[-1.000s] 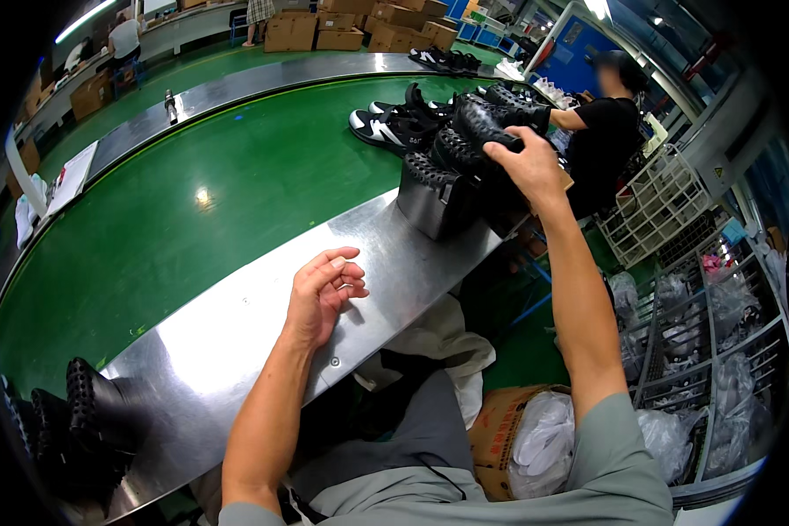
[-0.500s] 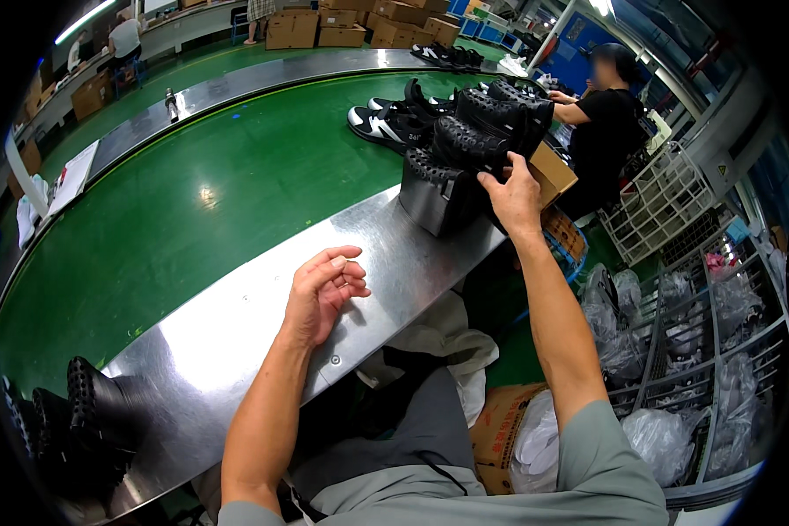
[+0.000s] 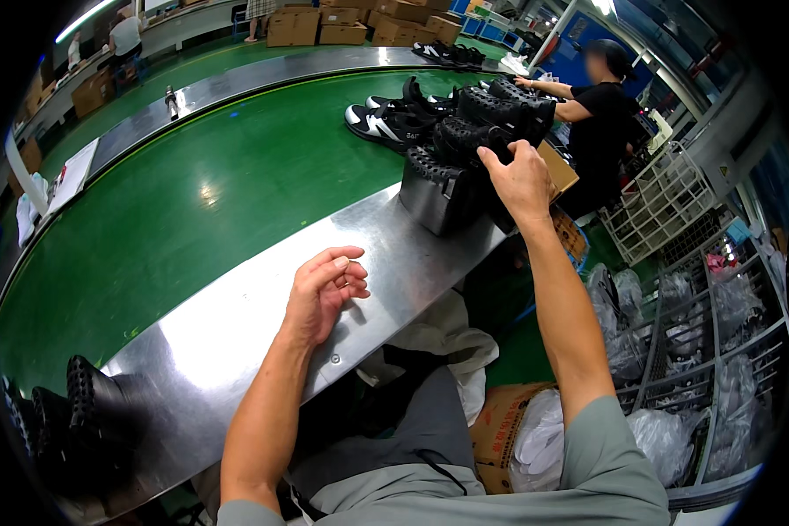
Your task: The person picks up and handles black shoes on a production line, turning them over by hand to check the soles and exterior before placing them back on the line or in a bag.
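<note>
Above the metal bench top [image 3: 237, 302], my left hand [image 3: 324, 294] hangs with its fingers loosely curled and apart, and nothing shows in it. My right hand [image 3: 524, 184] reaches to a cluster of black shoes with knobbed soles at the bench's far right end. Its thumb and fingers close on the edge of a black shoe [image 3: 472, 140]; the fingers hide part of the grip. Just left of it stands another black shoe [image 3: 434, 193], knobbed sole upward. Behind these sit black-and-white sneakers [image 3: 386, 123].
More black shoes [image 3: 96, 403] stand at the bench's near left end. Beyond the bench runs a green surface [image 3: 237, 202]. A co-worker in black [image 3: 600, 123] works at the far right. To my right are a rack with plastic-wrapped items [image 3: 666, 351] and a carton [image 3: 504, 430].
My right hand has shifted slightly up and to the right, fingers still at the black shoe. The co-worker's arm has stretched farther toward the shoes. My left hand has hardly moved.
</note>
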Demonstrator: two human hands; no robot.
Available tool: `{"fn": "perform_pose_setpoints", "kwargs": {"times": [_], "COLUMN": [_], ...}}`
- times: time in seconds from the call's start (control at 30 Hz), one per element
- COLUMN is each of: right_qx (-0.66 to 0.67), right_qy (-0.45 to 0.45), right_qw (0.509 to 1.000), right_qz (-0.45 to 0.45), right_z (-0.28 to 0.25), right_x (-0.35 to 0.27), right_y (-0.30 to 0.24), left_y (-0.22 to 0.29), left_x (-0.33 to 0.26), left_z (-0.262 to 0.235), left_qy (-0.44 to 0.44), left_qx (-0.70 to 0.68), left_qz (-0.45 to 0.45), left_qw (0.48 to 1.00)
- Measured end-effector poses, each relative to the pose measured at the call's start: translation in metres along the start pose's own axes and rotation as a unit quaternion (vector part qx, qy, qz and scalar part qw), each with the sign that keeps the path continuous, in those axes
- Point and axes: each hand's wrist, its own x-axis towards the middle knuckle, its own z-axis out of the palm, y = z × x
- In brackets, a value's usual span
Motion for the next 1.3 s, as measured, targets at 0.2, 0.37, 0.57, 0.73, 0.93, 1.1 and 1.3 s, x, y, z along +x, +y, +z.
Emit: {"fn": "perform_pose_setpoints", "kwargs": {"times": [0.2, 0.37, 0.57, 0.73, 0.93, 1.1, 1.3], "right_qx": [-0.093, 0.122, 0.121, 0.007, -0.04, -0.108, 0.2], "right_qy": [-0.105, -0.057, 0.005, -0.033, 0.044, 0.005, 0.084], "right_qw": [0.99, 0.991, 0.989, 0.999, 0.997, 0.994, 0.925], "right_qz": [0.028, -0.001, -0.086, 0.014, -0.044, -0.01, -0.313], "right_z": [0.0, 0.008, 0.034, 0.014, 0.025, 0.014, -0.01], "right_x": [0.007, 0.005, -0.002, -0.01, -0.006, -0.007, -0.069], "right_y": [0.0, 0.031, 0.033, 0.005, 0.011, 0.005, -0.042], "left_y": [0.002, 0.002, 0.001, 0.002, -0.003, -0.005, -0.014], "left_x": [0.0, -0.001, 0.0, 0.0, 0.001, 0.003, -0.002], "left_z": [-0.001, 0.0, 0.002, -0.007, -0.004, -0.002, -0.008], "left_qy": [0.005, -0.003, -0.003, 0.002, -0.007, 0.0, 0.195], "left_qx": [0.009, -0.001, 0.009, 0.001, -0.006, 0.007, 0.464], "left_qz": [0.003, 0.008, 0.002, 0.013, -0.002, 0.01, 0.269], "left_qw": [1.0, 1.0, 1.0, 1.0, 1.0, 1.0, 0.821]}}
